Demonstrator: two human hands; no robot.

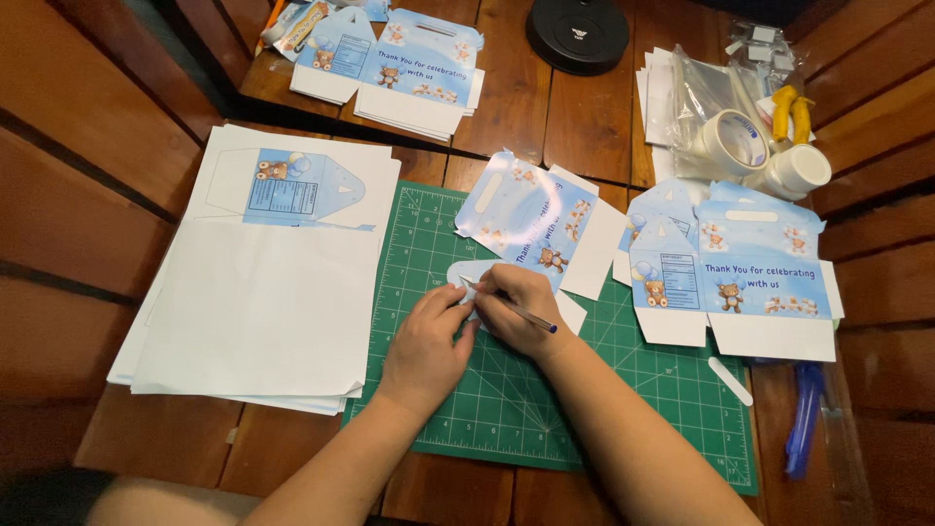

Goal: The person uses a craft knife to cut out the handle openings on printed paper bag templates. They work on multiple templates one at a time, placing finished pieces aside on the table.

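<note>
Dark wooden counter (584, 107), green gridded cutting mat (506, 409) under both hands. Right hand (521, 307) closed around slim craft knife (511, 310); left hand (429, 341) pressing pale blue printed card cutout (531, 219) flat beside blade. Best: fingertips clear of blade, light steady strokes.

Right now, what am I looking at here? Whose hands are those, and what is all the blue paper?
The camera sits on a person's head and looks down, so these are that person's own hands. The right hand holds a thin craft knife like a pencil. The left hand presses down a blue printed cut-out on a green cutting mat. The blue papers are flat, unfolded little boxes with teddy bears. White sheets lie at the left, finished cut-outs at the right, tape rolls behind, all on a wooden table.
</note>
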